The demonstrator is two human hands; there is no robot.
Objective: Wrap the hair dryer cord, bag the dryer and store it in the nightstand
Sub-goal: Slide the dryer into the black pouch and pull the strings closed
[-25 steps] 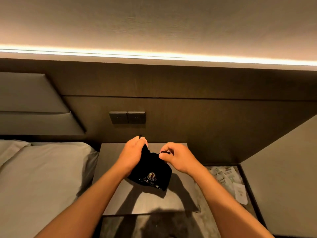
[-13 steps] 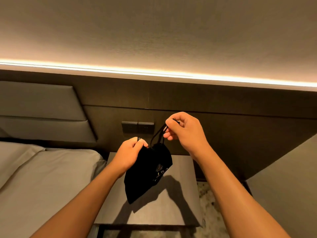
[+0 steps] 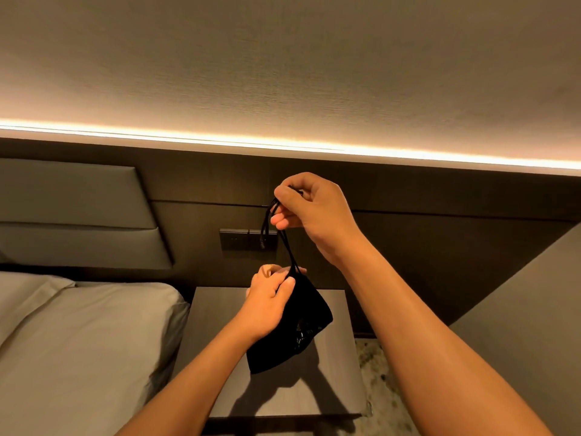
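A black drawstring bag [image 3: 292,328] with a pale logo hangs in the air above the grey nightstand [image 3: 217,313]. My left hand [image 3: 268,305] pinches the gathered neck of the bag. My right hand [image 3: 309,212] is raised above it, shut on the black drawstring [image 3: 287,250], which runs taut down to the bag's neck; a loose cord end dangles beside it. The hair dryer itself is hidden, and I cannot tell whether it is inside the bag.
A bed with grey linen [image 3: 78,341] lies to the left, under a padded headboard [image 3: 69,212]. Wall switches [image 3: 239,239] sit on the dark panel behind the nightstand. Patterned floor [image 3: 380,379] shows to the right, beside a slanted grey surface [image 3: 518,325].
The bag has come up off the nightstand top. My right hand has risen, pulling the drawstring out longer, while my left hand stays at the bag's neck.
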